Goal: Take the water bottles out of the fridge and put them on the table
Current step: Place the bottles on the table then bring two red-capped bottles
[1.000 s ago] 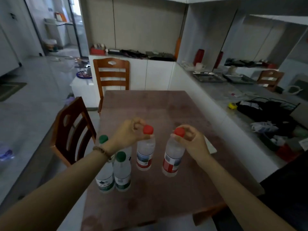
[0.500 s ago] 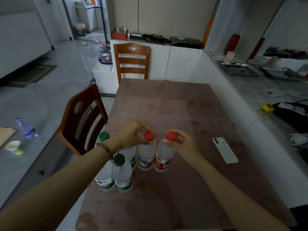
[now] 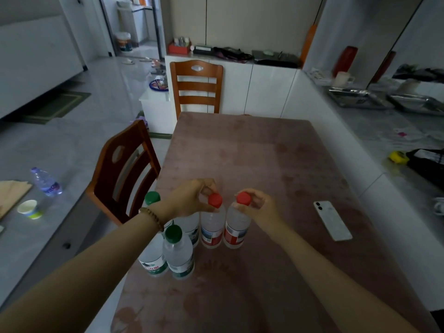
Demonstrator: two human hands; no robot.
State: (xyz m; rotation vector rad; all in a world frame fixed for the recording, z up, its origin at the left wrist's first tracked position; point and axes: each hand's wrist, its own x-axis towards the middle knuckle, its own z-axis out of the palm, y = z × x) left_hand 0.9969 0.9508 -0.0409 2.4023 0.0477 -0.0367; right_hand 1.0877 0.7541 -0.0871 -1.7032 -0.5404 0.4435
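Bottles with red caps, 2 in total, stand side by side on the table, directly under my hands. My left hand is closed around the cap and neck of the left red-capped bottle; my right hand pinches the cap of the right red-capped bottle in the same way. I hold each at the cap because that grip carries a bottle upright and lets me lower it beside its neighbour without knocking the group. Both bases appear to rest on the surface, so I judge the set-down finished and only the release outstanding. Below and to the left of my left wrist stand 3 more bottles: a near green-capped bottle, a second green-capped bottle partly behind my forearm, and a third bottle whose cap my hand hides. That makes 5 on the table, grouped near its left edge. To the right of my right hand lies 1 phone, well apart.
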